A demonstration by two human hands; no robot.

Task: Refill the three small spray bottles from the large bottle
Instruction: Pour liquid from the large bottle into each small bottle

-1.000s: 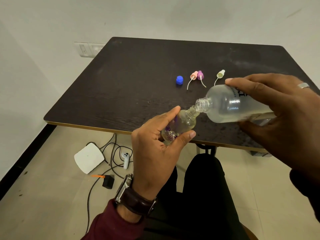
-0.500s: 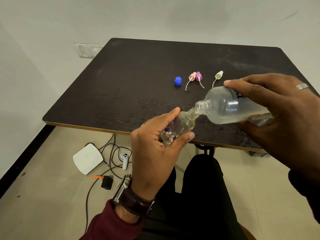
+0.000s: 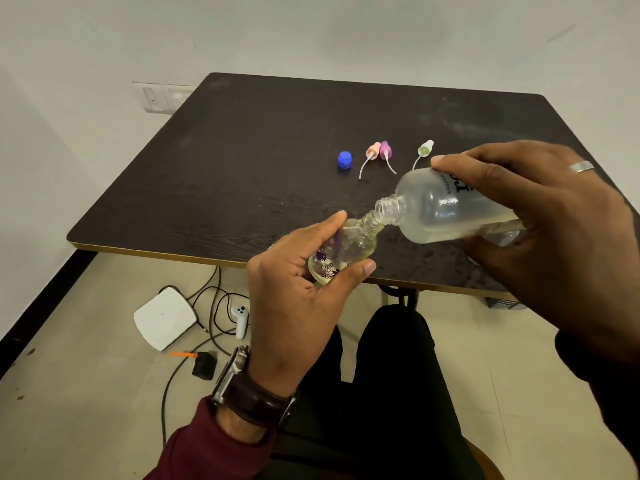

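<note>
My left hand (image 3: 298, 299) grips a small clear spray bottle (image 3: 346, 249) with purple flowers printed on it, tilted with its open neck up and to the right. In my right hand (image 3: 547, 237) lies the large frosted bottle (image 3: 440, 207), tipped almost flat, its open mouth touching the small bottle's neck. Clear liquid lies along the large bottle's lower side. Both bottles hang over the front edge of the dark table (image 3: 277, 133). A blue cap (image 3: 344, 159) and three spray heads, pink (image 3: 372, 152), purple (image 3: 385, 151) and pale yellow (image 3: 425, 149), lie on the table behind. Other small bottles are hidden or out of view.
On the floor to the left lie a white flat device (image 3: 164, 318), a white controller (image 3: 240, 317), a black adapter (image 3: 204, 365) and loose cables. My legs in black trousers (image 3: 381, 393) are under the table edge. A wall switch plate (image 3: 162, 97) sits at the back left.
Both hands and the two bottles have barely shifted, staying mouth to neck. The large bottle is tipped slightly more.
</note>
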